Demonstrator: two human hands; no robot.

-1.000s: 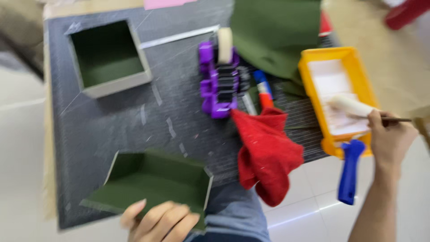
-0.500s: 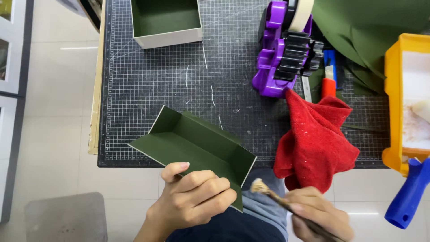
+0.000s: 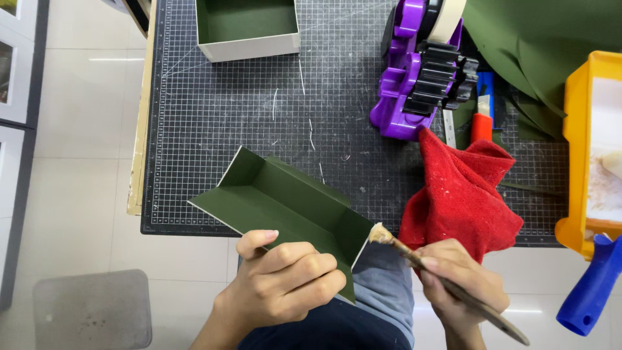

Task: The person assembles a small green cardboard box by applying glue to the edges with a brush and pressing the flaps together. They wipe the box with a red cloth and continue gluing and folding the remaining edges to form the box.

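Cutting mat (image 3: 214, 129), green folded card (image 3: 285, 207), brush (image 3: 447, 285)

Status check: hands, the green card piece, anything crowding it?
Left hand grips folded dark green card tray. Right hand holds wooden-handled brush, bristles at tray's edge. Red cloth lies close beside it.

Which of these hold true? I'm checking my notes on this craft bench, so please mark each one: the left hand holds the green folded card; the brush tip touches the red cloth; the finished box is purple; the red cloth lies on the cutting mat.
1. The left hand holds the green folded card: true.
2. The brush in the right hand touches the red cloth: false; its tip meets the card's edge.
3. The finished box is purple: false; green inside, pale outside.
4. The red cloth lies on the cutting mat: true.
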